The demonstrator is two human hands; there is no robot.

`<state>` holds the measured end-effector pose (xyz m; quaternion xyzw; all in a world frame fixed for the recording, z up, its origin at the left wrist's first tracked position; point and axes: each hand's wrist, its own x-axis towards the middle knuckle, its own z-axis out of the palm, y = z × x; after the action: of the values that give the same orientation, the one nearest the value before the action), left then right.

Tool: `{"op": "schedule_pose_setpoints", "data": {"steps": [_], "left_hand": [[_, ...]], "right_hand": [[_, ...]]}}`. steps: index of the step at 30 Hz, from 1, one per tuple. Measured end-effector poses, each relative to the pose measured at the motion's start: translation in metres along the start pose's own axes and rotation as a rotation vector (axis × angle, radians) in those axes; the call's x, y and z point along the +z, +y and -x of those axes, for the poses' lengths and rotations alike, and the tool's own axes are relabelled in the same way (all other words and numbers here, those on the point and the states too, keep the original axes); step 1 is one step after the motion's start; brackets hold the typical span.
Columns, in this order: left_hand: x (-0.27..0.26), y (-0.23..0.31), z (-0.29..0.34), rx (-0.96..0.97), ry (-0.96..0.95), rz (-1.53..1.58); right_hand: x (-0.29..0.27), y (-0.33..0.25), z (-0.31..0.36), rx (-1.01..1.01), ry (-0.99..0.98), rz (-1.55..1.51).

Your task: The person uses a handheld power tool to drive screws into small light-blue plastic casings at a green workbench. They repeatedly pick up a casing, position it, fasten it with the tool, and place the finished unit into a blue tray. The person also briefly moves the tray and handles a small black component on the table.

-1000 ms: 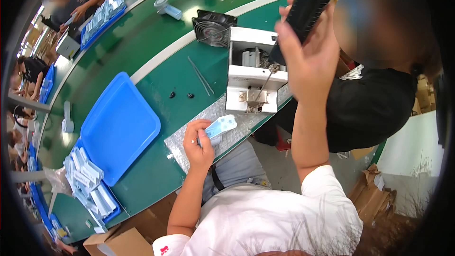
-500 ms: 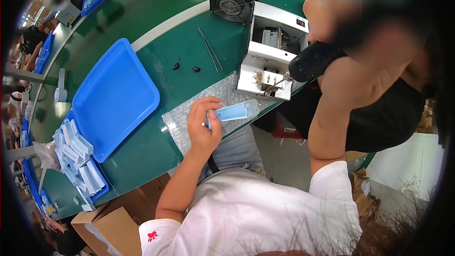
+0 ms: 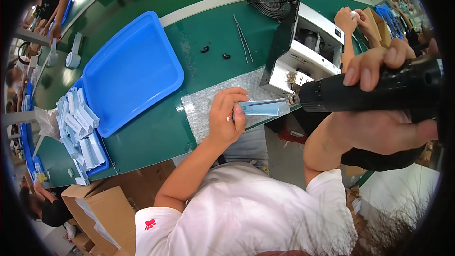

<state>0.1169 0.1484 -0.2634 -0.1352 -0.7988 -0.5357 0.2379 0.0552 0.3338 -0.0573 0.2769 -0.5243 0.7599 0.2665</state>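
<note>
the left hand (image 3: 228,117) pinches a light-blue plastic housing (image 3: 269,109) at the near edge of a green desk (image 3: 142,150). the right hand (image 3: 379,132), its grip wrapped around a black electric screwdriver (image 3: 367,94), aligns the bit (image 3: 265,102) along the housing.

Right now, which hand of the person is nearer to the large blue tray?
The left. The left hand is to the right of the large blue tray, holding a light-blue part; the right hand, wrapped around a black power driver, is much farther right.
</note>
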Motion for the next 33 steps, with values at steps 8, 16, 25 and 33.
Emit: {"op": "schedule_pose_setpoints", "data": {"steps": [8, 16, 25, 33], "left_hand": [[0.000, -0.004, 0.000, -0.024, 0.015, 0.038], [-0.002, -0.003, 0.001, 0.001, -0.007, 0.033], [-0.001, -0.003, -0.001, -0.017, 0.000, 0.040], [0.000, -0.004, 0.001, -0.108, 0.053, 0.131]], "right_hand": [[0.001, 0.022, 0.011, -0.029, 0.016, 0.004], [0.006, 0.018, 0.025, -0.008, 0.087, -0.110], [0.017, 0.020, 0.027, 0.016, 0.106, -0.138], [-0.050, -0.027, -0.028, 0.078, -0.143, -0.141]]}}
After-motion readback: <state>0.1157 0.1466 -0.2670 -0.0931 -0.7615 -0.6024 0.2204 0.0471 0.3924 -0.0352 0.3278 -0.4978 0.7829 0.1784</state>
